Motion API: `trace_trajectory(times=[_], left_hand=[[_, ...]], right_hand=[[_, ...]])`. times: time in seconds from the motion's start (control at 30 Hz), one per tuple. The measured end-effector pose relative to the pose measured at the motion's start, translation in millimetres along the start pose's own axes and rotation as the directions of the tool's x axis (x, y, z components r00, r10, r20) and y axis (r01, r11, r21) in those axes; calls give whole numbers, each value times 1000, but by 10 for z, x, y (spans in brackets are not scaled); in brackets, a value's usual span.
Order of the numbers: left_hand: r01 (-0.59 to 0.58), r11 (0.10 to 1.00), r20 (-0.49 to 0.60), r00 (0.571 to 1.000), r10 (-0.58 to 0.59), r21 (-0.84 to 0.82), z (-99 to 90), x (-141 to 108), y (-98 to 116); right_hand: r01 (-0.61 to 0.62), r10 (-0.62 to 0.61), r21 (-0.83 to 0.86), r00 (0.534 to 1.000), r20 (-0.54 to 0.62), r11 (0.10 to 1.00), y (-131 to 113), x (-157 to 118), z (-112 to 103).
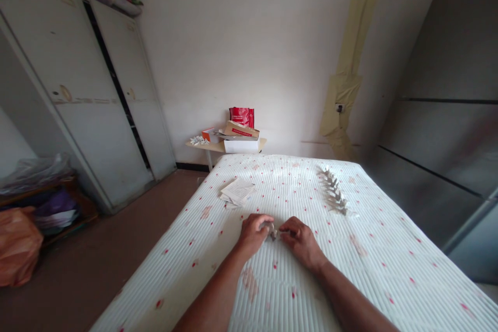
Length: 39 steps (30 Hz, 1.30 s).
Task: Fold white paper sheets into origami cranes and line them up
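Close to the middle of the bed, my left hand (254,232) pinches a small folded paper piece (274,233) between thumb and fingers. Just right of that piece, my right hand (300,238) has its fingers curled in and closed. Whether something is between its fingertips is hidden. The piece is greyish and too small for its exact shape to be told. Beyond my left hand lies a loose stack of printed paper sheets (238,192). Several folded paper pieces (335,192) stand in a row farther off to the right.
Under everything spreads a white ribbed bed cover (272,290) with red spots. Past its far edge, a small table (194,144) carries boxes, a red bag (241,116) and more folded paper. Grey cabinets (89,83) stand left; an orange bag (19,246) sits on the floor side.
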<state>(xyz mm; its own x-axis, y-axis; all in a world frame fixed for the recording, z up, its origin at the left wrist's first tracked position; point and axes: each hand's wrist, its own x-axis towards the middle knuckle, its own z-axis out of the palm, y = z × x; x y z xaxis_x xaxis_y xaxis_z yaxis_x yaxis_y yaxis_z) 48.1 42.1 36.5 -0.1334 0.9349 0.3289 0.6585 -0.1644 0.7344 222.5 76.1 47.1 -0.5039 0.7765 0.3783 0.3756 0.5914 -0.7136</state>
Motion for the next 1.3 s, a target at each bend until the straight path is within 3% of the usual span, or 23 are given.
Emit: trace_trajectory(times=[0.17, 0.3, 0.57, 0.7, 0.83, 0.97, 1.13, 1.3], left_hand=[[-22, 999, -90, 996, 19, -37, -127, -112, -51], [-158, 987, -33, 987, 159, 40, -226, -251, -67], [-184, 960, 0, 982, 188, 209, -174, -319, -93], [-169, 960, 8, 985, 171, 224, -163, -309, -93], [-123, 962, 8, 992, 125, 245, -178, -306, -51], [-85, 949, 23, 996, 82, 304, -180, -290, 1], [-92, 935, 48, 996, 81, 342, -151, -262, 30], [-115, 925, 53, 993, 102, 363, -105, -241, 57]], right_hand=[[31, -32, 25, 999, 24, 999, 154, -44, -87], [115, -98, -131, 987, 130, 985, 139, -123, -123], [193, -94, -434, 967, 238, 880, -30, -201, -158], [205, -135, -377, 970, 204, 903, 10, -196, -144], [181, -169, -221, 983, 73, 958, 123, -202, -156], [81, -84, -116, 996, -21, 990, 183, -278, -250], [-24, 23, -101, 1000, -15, 995, 162, -403, -361], [-59, 53, -164, 998, -39, 985, 35, -349, -265]])
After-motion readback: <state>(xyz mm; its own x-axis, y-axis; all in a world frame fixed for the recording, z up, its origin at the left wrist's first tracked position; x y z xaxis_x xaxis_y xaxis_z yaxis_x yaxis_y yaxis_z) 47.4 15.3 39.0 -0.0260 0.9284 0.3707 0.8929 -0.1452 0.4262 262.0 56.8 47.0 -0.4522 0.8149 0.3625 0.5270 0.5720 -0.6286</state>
